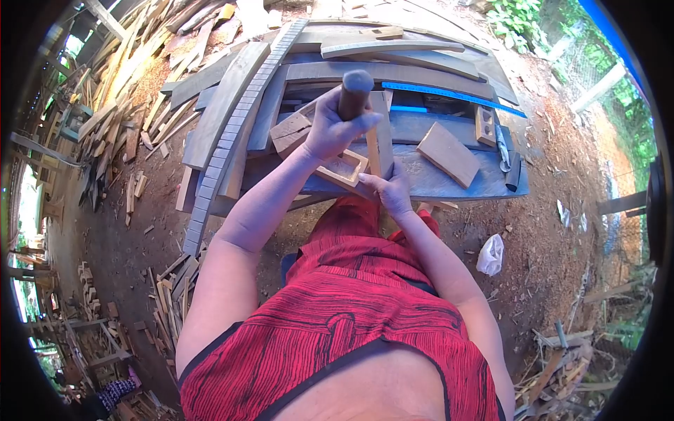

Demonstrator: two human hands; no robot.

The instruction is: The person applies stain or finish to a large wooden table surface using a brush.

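My left hand [328, 130] is closed around a dark, round-ended handle [356, 88] that points up toward me. The tool's lower end is hidden behind the hand, so its kind does not show. Below it sits a small hollowed wooden box [342, 170] with a pale rim, close to the bench's near edge. My right hand [393, 188] grips the box's right corner, thumb on the rim. Just above that hand, an upright strip of wood [381, 133] runs away from me. A thick wooden block [289, 133] lies left of the box.
Planks cover the bench [421, 175]. On it are a flat wooden board [449, 154], a blue ruler [449, 97] and a block with holes [485, 126]. A long slatted strip [225, 140] overhangs the left side. A white plastic bag [491, 255] lies on the ground.
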